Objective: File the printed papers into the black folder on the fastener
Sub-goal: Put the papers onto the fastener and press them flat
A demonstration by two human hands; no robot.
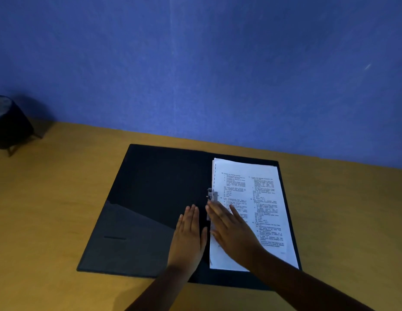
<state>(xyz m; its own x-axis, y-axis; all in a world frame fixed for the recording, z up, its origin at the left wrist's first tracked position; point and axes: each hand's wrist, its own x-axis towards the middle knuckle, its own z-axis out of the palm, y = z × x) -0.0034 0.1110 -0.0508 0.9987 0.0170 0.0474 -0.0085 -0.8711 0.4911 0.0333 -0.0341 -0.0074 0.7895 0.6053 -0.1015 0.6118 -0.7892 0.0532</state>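
The black folder [146, 198] lies spread flat on the yellow table. A stack of printed papers [260, 198] rests on its right half. The metal fastener [211, 195] shows at the papers' left edge, near the spine, and partly disappears under my right fingertips. My left hand [188, 236] lies flat, palm down, on the folder's inner left side beside the spine, holding nothing. My right hand [231, 230] lies flat with fingers spread on the lower left part of the papers, pressing on them.
A dark round object on small legs [9, 124] stands at the far left of the table [49, 198]. A blue wall [195, 63] rises right behind the folder's far edge.
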